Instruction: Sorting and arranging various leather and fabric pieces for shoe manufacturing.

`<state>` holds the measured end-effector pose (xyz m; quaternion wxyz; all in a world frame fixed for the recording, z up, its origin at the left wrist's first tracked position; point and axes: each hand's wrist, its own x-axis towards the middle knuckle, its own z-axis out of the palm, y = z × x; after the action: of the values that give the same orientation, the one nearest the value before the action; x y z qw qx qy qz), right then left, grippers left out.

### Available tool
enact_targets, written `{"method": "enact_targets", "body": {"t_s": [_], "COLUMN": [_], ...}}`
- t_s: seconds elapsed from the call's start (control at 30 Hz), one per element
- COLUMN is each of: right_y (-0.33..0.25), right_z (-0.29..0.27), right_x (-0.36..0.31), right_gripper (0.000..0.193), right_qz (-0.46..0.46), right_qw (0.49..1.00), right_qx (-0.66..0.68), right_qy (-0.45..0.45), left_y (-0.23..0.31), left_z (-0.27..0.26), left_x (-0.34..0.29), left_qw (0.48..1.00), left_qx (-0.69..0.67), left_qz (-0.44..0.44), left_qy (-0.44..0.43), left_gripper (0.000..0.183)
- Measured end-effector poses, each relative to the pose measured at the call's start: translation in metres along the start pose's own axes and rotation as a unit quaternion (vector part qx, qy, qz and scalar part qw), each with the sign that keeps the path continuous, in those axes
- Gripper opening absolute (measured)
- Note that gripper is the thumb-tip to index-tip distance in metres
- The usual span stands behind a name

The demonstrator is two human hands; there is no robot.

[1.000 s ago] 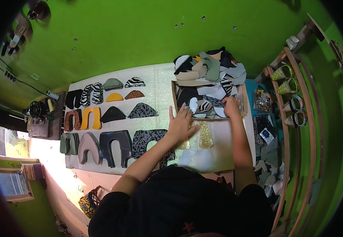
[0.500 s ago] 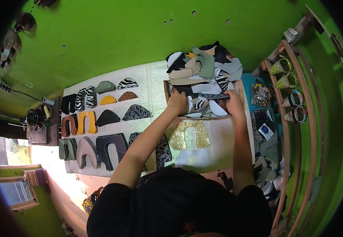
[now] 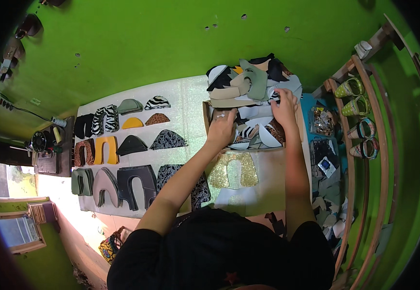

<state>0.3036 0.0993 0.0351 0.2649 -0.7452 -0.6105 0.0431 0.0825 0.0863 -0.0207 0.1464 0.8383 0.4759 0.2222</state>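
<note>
right hand (image 3: 285, 107): grip bent over a zebra-print piece (image 3: 273, 95) toward the back; fingers look parted, but whether they pinch it i cannot tell from here. left hand (image 3: 222, 127): fingers bent down near a brownish piece (image 3: 217, 115), tips hard to make out; cannot tell if that grip is closed. under both, the cut pieces (image 3: 268, 137) lie jumbled in the open box (image 3: 206, 128), on the right part of the tabletop (image 3: 188, 116). step in hand, my reading: picking through the jumble. a next move would call for one firm pinch on a single edge, lifting without dragging neighbours. just nearer the body: gold glitter piece (image 3: 218, 172), flat. farther left: stacks in rows, e.g. the yellow arch-shaped stack (image 3: 99, 151). right: wooden rack (image 3: 385, 159) with sandals (image 3: 350, 88).
</note>
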Motion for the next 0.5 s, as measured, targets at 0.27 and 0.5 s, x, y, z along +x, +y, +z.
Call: {"method": "enact_targets", "body": {"t_s": [0.27,0.5], "right_y": [-0.01,-0.022], "right_z": [0.048,0.067], "right_x": [0.067,0.089], "right_gripper": [0.042,0.047], "right_qz": [-0.011,0.008], "right_qw": [1.0,0.996], "right_qx": [-0.014,-0.076], "right_qy": [-0.021,-0.046], "left_y": [0.009,0.01], "left_z": [-0.011,-0.015], "left_x": [0.0,-0.002], "left_qw": [0.999,1.0], "left_qx": [0.009,-0.011], "left_qz": [0.039,0.006], "left_qy": [-0.02,0.026], "left_gripper": [0.05,0.059]}}
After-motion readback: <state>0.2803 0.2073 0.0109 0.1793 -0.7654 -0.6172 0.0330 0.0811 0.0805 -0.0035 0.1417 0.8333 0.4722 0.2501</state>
